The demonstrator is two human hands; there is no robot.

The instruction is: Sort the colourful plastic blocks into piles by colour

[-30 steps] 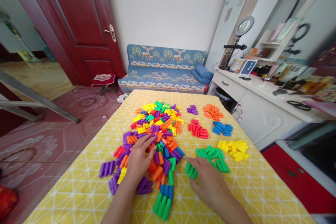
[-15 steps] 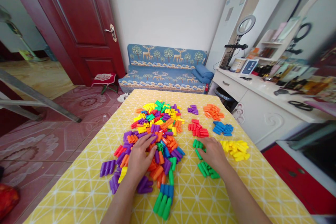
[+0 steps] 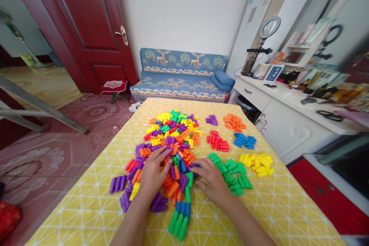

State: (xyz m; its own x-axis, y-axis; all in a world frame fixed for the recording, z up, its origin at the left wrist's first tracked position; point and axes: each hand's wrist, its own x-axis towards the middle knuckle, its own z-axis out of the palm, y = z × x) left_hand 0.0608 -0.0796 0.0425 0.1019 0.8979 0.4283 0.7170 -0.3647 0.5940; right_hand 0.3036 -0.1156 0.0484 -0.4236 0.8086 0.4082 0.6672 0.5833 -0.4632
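My left hand (image 3: 155, 171) lies over the mixed pile of coloured plastic tube blocks (image 3: 173, 138), fingers apart and thumb out to the right. No block shows in its grip. My right hand (image 3: 211, 180) reaches the right edge of that pile, its fingers apart beside purple and blue blocks, with nothing visibly held. Just right of it lies a heap of green tube blocks (image 3: 230, 173). Beyond are separate groups: yellow blocks (image 3: 259, 163), red blocks (image 3: 217, 142), blue blocks (image 3: 245, 141), orange blocks (image 3: 234, 122) and purple blocks (image 3: 211, 120).
A yellow patterned cloth (image 3: 100, 215) covers the table. Near its front, green blocks (image 3: 178, 226) touch blue ones. A blue sofa (image 3: 181, 80) stands behind the table, a white dresser (image 3: 300, 119) to the right, and a red stool (image 3: 114, 86) by the door.
My right hand has moved left from the green heap to the mixed pile, uncovering the green blocks. My left hand has stayed in place.
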